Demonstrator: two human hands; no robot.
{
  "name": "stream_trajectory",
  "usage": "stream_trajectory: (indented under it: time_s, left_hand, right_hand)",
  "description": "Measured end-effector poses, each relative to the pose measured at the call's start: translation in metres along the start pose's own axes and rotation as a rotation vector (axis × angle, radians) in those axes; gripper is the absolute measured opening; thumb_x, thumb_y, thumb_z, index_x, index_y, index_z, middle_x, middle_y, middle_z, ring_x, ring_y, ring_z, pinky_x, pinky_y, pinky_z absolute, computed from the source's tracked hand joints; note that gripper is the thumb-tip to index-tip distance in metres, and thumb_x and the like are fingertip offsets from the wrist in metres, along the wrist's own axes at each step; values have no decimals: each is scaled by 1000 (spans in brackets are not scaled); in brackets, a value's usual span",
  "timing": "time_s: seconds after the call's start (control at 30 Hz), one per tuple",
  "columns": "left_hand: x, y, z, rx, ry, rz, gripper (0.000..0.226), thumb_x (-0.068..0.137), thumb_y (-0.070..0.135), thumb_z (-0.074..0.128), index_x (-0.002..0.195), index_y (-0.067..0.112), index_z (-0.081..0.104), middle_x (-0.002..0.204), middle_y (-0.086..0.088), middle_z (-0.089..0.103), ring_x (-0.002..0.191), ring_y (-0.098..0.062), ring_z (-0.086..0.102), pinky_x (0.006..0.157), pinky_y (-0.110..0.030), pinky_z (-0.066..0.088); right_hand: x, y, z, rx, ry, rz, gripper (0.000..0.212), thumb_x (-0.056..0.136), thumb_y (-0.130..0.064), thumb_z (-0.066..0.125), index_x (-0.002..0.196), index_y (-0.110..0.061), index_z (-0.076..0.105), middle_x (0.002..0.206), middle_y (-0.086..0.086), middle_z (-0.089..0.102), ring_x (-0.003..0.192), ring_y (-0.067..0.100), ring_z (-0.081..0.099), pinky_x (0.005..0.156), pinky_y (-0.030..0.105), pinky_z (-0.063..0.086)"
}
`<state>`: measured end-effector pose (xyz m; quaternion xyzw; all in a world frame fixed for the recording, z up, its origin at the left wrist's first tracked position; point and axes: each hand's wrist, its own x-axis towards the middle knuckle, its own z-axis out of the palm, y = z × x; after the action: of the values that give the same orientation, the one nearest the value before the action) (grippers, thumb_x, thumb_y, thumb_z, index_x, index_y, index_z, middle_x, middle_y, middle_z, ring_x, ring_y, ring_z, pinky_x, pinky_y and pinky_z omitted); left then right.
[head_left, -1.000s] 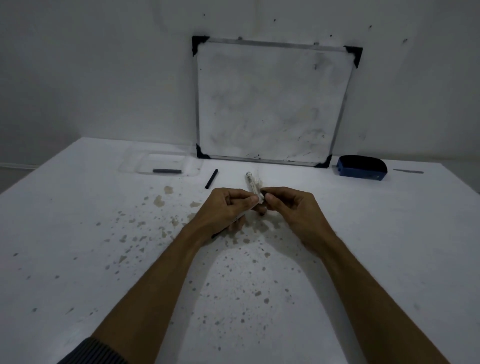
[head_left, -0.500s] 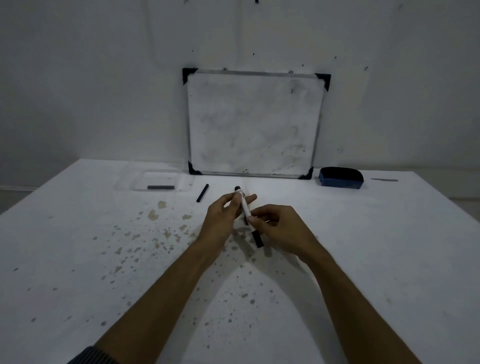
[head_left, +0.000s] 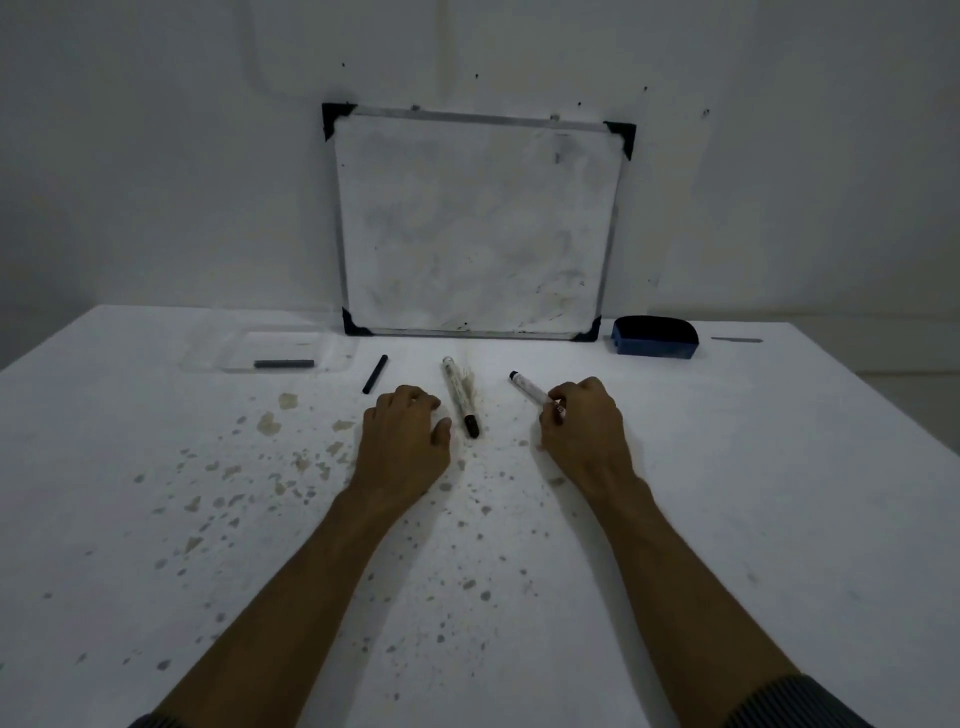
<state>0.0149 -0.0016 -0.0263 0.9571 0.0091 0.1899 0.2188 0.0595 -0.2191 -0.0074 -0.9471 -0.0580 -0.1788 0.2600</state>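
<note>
My right hand (head_left: 582, 431) grips a white marker (head_left: 529, 388) by its near end, and the dark far end points up and left, just above the table. A second white marker (head_left: 457, 391) with a black near end lies on the table between my hands, untouched. My left hand (head_left: 405, 434) rests on the table to the left of that marker, fingers loosely curled, with nothing visible in it. A small whiteboard (head_left: 475, 223), smudged and wiped, leans against the wall behind.
A short black stick (head_left: 375, 374) lies left of the markers. A clear tray (head_left: 218, 348) at back left holds a dark marker (head_left: 283, 364). A blue eraser (head_left: 654, 339) and a thin grey strip (head_left: 735, 340) sit at back right. The white table (head_left: 156, 519) is speckled with stains.
My hands were together on one marker at the table's middle. They have moved apart: the left let go and rests on the table, the right carried the marker off to the right.
</note>
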Motion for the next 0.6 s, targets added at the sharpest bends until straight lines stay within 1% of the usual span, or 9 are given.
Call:
stream_trajectory:
  time_s: [0.07, 0.17, 0.23, 0.33, 0.4, 0.47, 0.53, 0.6]
  left_hand:
    - [0, -4, -1, -6, 8, 12, 36, 98, 29, 62, 128, 9, 67, 131, -10, 61, 122, -32, 54, 102, -42, 39]
    - [1, -10, -2, -84, 5, -9, 33, 95, 31, 66, 123, 12, 69, 127, -6, 62, 119, -29, 54, 98, -37, 37]
    - [2, -11, -2, -110, 5, -22, 33, 95, 32, 66, 122, 14, 70, 127, -4, 62, 119, -27, 53, 98, -35, 36]
    - [2, -14, -7, -111, -15, 11, 32, 96, 33, 64, 123, 17, 70, 127, -3, 63, 119, -26, 54, 100, -37, 38]
    - [3, -20, -12, -157, -27, 22, 29, 95, 33, 65, 120, 18, 72, 126, -2, 65, 119, -25, 55, 103, -40, 43]
    - [4, -23, -15, -247, -24, -4, 26, 94, 31, 67, 115, 18, 74, 121, 0, 69, 117, -21, 59, 104, -43, 48]
    - [6, -21, -18, -324, -1, -35, 23, 94, 28, 68, 113, 18, 74, 117, 1, 71, 113, -18, 62, 103, -42, 52]
    - [7, -20, -20, -366, 7, -62, 21, 96, 21, 65, 115, 16, 74, 115, 0, 72, 111, -16, 64, 102, -38, 53]
  right_hand:
    - [0, 3, 7, -7, 18, -11, 22, 95, -16, 61, 108, -4, 73, 102, 14, 63, 88, 28, 63, 83, 44, 55]
    - [-2, 4, 10, -56, 48, -17, 25, 94, -20, 63, 112, -6, 73, 103, 14, 65, 94, 29, 61, 81, 43, 53]
    - [-6, 2, 8, -121, 76, -34, 32, 92, -25, 66, 119, -8, 70, 110, 14, 65, 101, 30, 59, 85, 43, 48]
    - [-17, -11, 2, -129, 95, -156, 38, 90, -27, 69, 125, -10, 66, 115, 12, 63, 107, 30, 58, 92, 41, 43]
    - [-26, -25, 0, -72, 22, -247, 36, 92, -29, 68, 125, -13, 66, 120, 9, 63, 111, 26, 58, 98, 40, 43]
    - [-33, -42, 1, 45, -72, -260, 35, 95, -33, 65, 125, -16, 66, 125, 7, 62, 110, 21, 60, 100, 38, 49]
    - [-32, -59, 7, 150, -139, -194, 39, 96, -40, 63, 127, -15, 65, 123, 5, 61, 102, 17, 64, 92, 36, 55]
    - [-23, -71, 14, 147, -184, -105, 48, 93, -49, 62, 127, -14, 64, 117, 4, 62, 97, 18, 65, 85, 34, 56]
